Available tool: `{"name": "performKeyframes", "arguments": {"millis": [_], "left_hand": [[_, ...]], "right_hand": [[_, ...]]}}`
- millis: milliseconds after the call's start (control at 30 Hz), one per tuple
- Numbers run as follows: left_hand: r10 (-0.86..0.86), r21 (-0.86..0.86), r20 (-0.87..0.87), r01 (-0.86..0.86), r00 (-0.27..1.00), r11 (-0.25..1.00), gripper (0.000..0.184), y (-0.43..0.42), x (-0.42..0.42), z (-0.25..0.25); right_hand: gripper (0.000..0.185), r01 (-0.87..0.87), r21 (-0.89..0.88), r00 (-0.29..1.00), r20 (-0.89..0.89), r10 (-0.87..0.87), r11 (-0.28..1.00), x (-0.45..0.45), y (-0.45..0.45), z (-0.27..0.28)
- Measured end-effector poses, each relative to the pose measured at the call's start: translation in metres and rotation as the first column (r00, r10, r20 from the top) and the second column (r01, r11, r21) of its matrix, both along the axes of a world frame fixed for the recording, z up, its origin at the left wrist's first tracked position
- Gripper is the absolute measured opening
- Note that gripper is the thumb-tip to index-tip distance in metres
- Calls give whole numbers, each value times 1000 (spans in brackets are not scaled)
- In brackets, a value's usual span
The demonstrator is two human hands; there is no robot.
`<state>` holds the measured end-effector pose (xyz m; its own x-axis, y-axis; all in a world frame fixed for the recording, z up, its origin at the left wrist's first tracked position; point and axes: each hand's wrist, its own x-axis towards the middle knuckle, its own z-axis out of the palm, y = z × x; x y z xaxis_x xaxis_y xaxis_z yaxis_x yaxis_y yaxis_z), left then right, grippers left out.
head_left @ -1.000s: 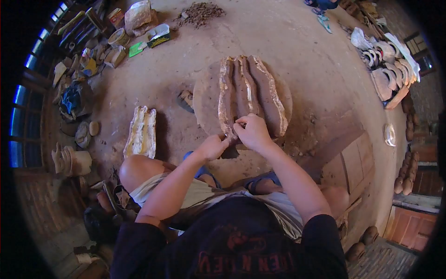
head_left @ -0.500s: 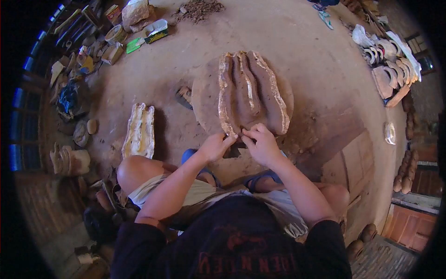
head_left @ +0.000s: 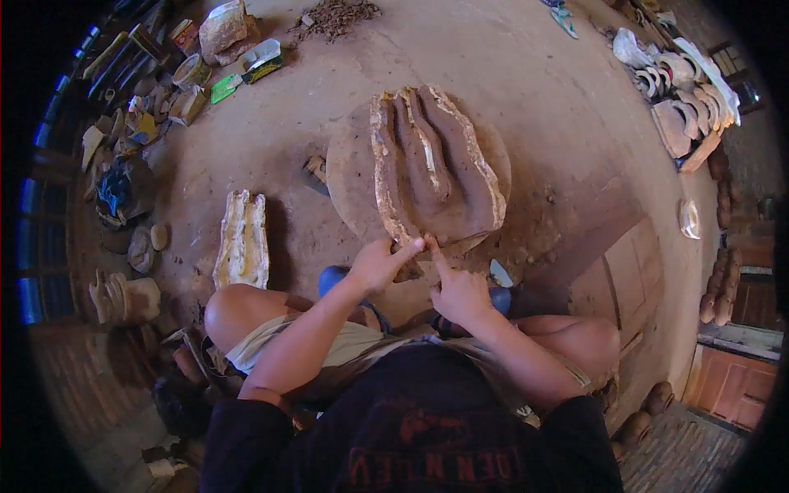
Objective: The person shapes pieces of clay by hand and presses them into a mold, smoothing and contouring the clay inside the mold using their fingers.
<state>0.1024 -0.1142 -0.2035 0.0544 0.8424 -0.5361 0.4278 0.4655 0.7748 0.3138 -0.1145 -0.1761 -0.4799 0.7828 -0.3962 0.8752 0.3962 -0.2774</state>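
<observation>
The right hand (head_left: 462,296) has its index finger stretched out, the tip pressed to the near edge of a two-channelled, clay-lined mould (head_left: 436,164); its other fingers are curled in, and whether they hold anything cannot be told. The left hand (head_left: 380,264) is just beside it, thumb reaching right along the same edge until it almost meets that fingertip, the remaining fingers bent at the near left corner. Whether the left fingers pinch the rim is hidden.

The mould lies open side up, its long channels running from near to far with a ridge between them and a pale, rough rim along both sides. Under it is a round board (head_left: 349,177), showing to the left and right. A pale pointed blade (head_left: 500,274) is just right of the right hand, by a blue sandal (head_left: 500,298).

Well to the left, near the person's knee (head_left: 234,312), a narrower whitish mould (head_left: 244,238) lies on the floor (head_left: 567,90). To the near right are wooden boards (head_left: 629,271). Farther off, a heap of brown crumbs (head_left: 335,20) is at the far side, a pale boulder (head_left: 226,34) and an open carton (head_left: 261,59) are far left, and curved clay pieces (head_left: 694,115) are stacked far right.
</observation>
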Motion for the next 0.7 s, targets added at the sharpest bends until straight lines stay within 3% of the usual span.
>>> {"name": "performKeyframes", "arguments": {"millis": [67,167,267,367,467,700], "left_hand": [[-5,-57,43,7,999,998,70,0,5,22],[66,-10,60,-66,996,998,71,-1,10,32],[74,73,-24,-73,997,995,76,-3,11,-9],[31,73,-182,-18,983,997,79,-2,13,-5],[71,126,-152,-52,986,991,82,-4,16,-25],[-3,54,-136,10,991,998,86,1,27,-2]], "right_hand": [[105,60,10,997,-41,-59,998,2,-2,-9],[104,53,79,991,-130,-43,995,13,3,-17],[102,69,74,997,-44,-66,995,18,12,-12],[96,134,68,990,-46,-131,989,33,22,-17],[96,168,88,985,36,-172,982,35,29,-7],[95,182,64,977,102,-187,981,25,33,0]]}}
